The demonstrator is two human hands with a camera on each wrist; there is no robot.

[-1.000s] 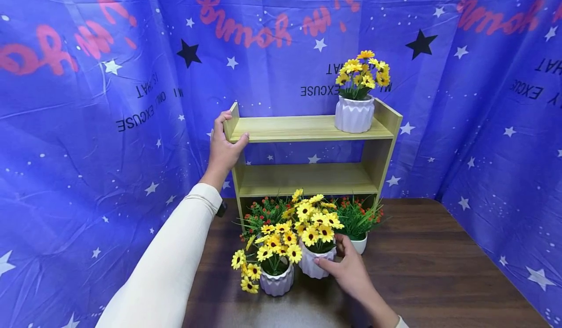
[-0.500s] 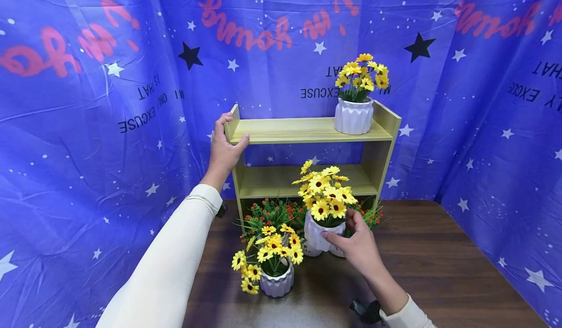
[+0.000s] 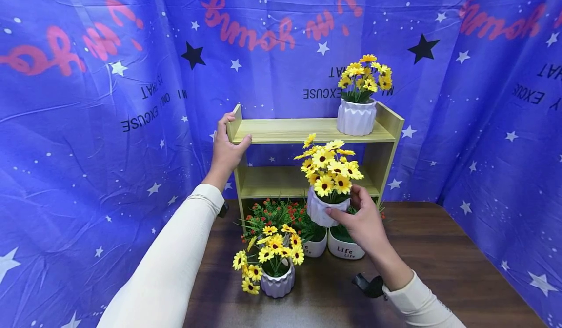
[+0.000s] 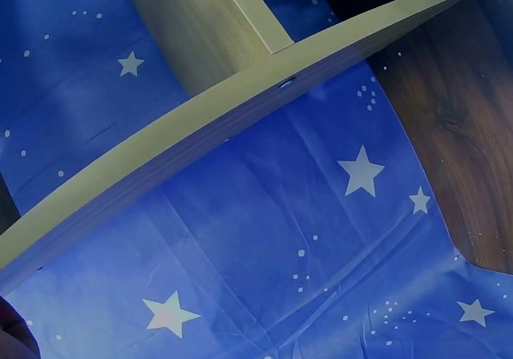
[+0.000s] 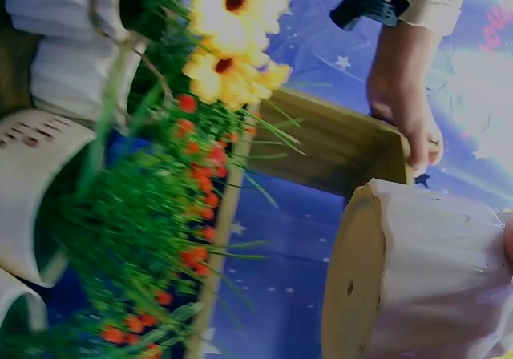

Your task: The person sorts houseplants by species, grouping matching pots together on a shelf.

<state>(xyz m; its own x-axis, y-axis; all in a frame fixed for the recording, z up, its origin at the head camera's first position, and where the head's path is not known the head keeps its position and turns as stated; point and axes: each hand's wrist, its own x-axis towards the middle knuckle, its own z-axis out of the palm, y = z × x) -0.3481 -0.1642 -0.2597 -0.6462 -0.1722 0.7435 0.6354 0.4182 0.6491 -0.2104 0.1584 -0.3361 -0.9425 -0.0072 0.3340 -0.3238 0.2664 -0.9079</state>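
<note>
My left hand (image 3: 226, 153) grips the upper left corner of a light wooden two-tier shelf (image 3: 281, 130), its thumb at the front of the top board and its fingers over the side panel. In the left wrist view the side panel (image 4: 200, 106) crosses diagonally. My right hand (image 3: 369, 225) holds a fluted white flowerpot (image 3: 319, 208) of yellow artificial daisies (image 3: 327, 172) by its side, raised in front of the middle board. The right wrist view shows the pot's flat underside (image 5: 353, 287). A matching pot of daisies (image 3: 277, 281) stands on the table, left of centre.
A third daisy pot (image 3: 356, 117) sits at the right end of the top board. Below, in front of the shelf's base, stand white pots (image 3: 346, 247) with lettering and red-dotted greenery (image 3: 268, 220). A blue star-printed curtain (image 3: 110, 172) surrounds the dark wooden table (image 3: 439, 259).
My right hand has lifted the daisy pot off the table, up and slightly right, uncovering the lettered white pots behind it. The left hand keeps its grip on the shelf.
</note>
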